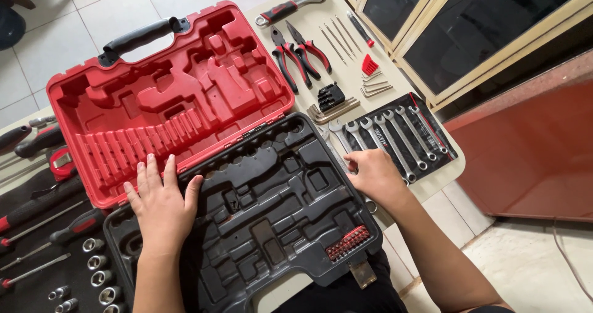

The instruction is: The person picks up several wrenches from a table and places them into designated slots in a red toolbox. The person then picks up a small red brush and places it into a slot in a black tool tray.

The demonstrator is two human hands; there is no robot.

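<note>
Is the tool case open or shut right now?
Open. The tool case lies flat, its red lid folded back beside the black half. The moulded slots are mostly empty, apart from a strip of red bits.

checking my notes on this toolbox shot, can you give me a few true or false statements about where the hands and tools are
1. The left hand lies flat on the open tool case. True.
2. The right hand holds the adjustable wrench. False: it rests by the row of spanners.
3. The red half of the case is full of tools. False: its moulded slots are empty.
4. Two pliers lie beyond the case. True.
</note>
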